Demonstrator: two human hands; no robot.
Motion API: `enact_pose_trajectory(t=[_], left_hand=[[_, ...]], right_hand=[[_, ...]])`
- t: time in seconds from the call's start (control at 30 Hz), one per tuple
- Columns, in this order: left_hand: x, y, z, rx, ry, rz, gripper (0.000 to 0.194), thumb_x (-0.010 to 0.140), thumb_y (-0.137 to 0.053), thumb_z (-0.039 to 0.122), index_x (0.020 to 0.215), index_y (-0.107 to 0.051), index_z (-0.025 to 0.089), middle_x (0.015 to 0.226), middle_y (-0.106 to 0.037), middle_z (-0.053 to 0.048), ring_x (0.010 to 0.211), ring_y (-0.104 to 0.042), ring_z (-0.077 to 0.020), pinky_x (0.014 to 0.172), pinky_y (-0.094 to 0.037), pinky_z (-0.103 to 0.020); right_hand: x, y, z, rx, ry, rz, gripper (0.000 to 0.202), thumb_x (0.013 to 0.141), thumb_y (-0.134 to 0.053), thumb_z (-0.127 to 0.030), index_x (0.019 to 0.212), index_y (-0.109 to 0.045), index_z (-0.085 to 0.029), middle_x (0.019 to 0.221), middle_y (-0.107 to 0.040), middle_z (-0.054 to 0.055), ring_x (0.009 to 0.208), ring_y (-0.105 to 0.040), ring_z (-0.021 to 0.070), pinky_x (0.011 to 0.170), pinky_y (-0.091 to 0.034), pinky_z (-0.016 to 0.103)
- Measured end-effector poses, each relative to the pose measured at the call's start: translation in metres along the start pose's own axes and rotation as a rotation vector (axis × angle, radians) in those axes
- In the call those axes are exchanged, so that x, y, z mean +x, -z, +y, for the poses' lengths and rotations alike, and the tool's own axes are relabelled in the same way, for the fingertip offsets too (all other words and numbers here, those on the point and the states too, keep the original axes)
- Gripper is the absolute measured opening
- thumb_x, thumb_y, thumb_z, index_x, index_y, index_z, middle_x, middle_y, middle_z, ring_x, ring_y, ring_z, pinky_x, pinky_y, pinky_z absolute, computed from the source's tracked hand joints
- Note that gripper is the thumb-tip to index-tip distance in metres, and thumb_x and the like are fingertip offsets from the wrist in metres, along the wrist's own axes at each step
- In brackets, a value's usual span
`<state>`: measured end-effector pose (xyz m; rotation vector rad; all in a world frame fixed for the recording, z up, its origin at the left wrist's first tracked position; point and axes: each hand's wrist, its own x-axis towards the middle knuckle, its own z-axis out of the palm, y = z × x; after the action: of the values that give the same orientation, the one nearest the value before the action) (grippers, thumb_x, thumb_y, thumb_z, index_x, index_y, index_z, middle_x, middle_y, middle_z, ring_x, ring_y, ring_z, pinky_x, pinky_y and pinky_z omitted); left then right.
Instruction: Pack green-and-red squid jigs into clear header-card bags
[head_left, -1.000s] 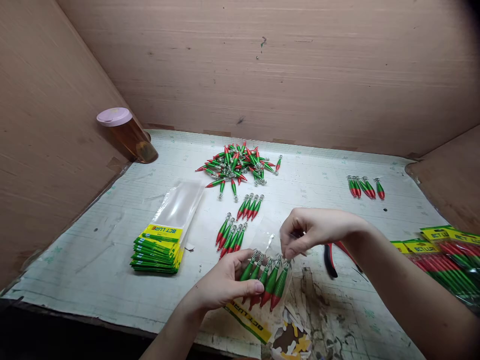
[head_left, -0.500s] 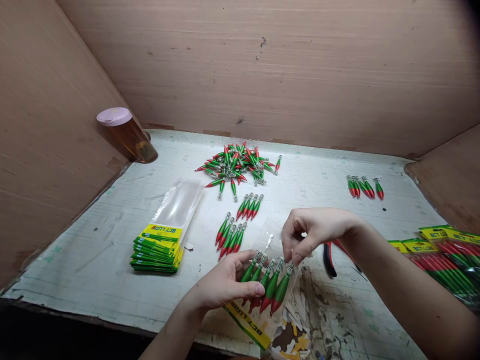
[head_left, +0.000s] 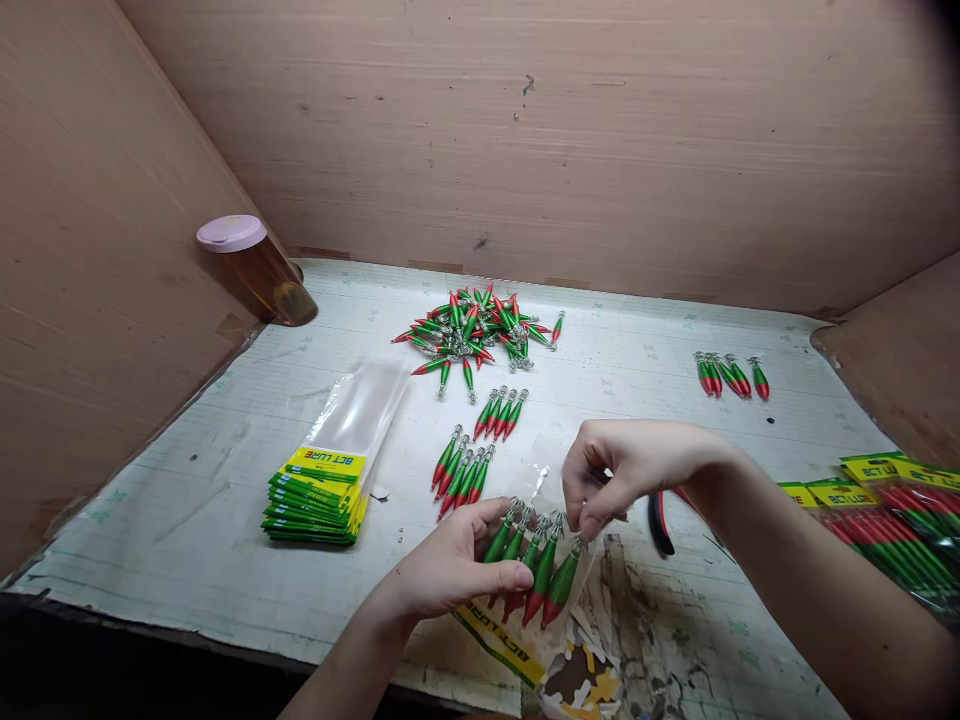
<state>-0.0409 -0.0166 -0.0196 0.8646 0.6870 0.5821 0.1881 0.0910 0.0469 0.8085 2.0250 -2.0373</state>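
Observation:
My left hand [head_left: 461, 565] is closed around a clear plastic bag [head_left: 541, 460] and several green-and-red squid lures [head_left: 534, 570], thumb across their bodies. The lures lie side by side, metal hook crowns upward and red tips down. Below them shows the bag's yellow "BCT LURE" header [head_left: 506, 648]. I cannot tell how far the lures are inside the bag. My right hand [head_left: 604, 480] pinches at the hook crown of the rightmost lure. Just beyond my hands, several more lures [head_left: 465, 478] are laid in rows.
A loose heap of lures [head_left: 472, 335] lies at the back. To the left are stacked bags [head_left: 315, 495] and a lidded bottle [head_left: 259, 270]. On the right are red-and-black pliers [head_left: 660, 525], filled packs [head_left: 877, 510] and several lures [head_left: 731, 375]. Worn, torn covering [head_left: 589, 680] marks the near edge.
My right fingertips have shifted slightly at the rightmost lure's hooks, and that lure sits a little lower. My left hand keeps its hold.

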Motion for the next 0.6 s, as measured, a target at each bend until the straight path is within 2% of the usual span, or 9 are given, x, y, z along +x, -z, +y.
enact_pose_trajectory(t=[0.2, 0.43, 0.6], left_hand=[[0.0003, -0.0023, 0.0005, -0.027, -0.002, -0.007, 0.045, 0.076, -0.076, 0.019, 0.119, -0.062, 0.016, 0.106, -0.069, -0.007, 0.095, -0.062, -0.0178, 0.089, -0.045, -0.031], [0.0014, -0.0016, -0.0007, -0.015, 0.015, -0.003, 0.045, 0.074, -0.077, 0.021, 0.116, -0.063, 0.014, 0.099, -0.068, -0.005, 0.091, -0.061, -0.0175, 0.086, -0.046, -0.031], [0.0019, -0.0013, -0.0006, -0.015, 0.014, -0.002, 0.045, 0.074, -0.077, 0.023, 0.115, -0.063, 0.015, 0.098, -0.068, -0.005, 0.09, -0.061, -0.0178, 0.087, -0.046, -0.032]], right_hand=[[-0.0028, 0.0022, 0.005, -0.047, -0.041, -0.02, 0.029, 0.074, -0.074, -0.035, 0.088, -0.079, -0.01, 0.07, -0.072, 0.005, 0.052, -0.058, 0.0092, 0.05, -0.047, 0.021], [0.0024, 0.0018, 0.0095, -0.017, -0.033, 0.01, 0.024, 0.068, -0.08, -0.031, 0.085, -0.08, -0.013, 0.07, -0.073, 0.003, 0.05, -0.052, 0.0064, 0.046, -0.042, 0.017], [0.0014, 0.0013, 0.0079, -0.036, -0.011, 0.035, 0.025, 0.069, -0.08, -0.034, 0.082, -0.08, -0.013, 0.068, -0.071, 0.003, 0.05, -0.051, 0.0075, 0.047, -0.042, 0.019]])
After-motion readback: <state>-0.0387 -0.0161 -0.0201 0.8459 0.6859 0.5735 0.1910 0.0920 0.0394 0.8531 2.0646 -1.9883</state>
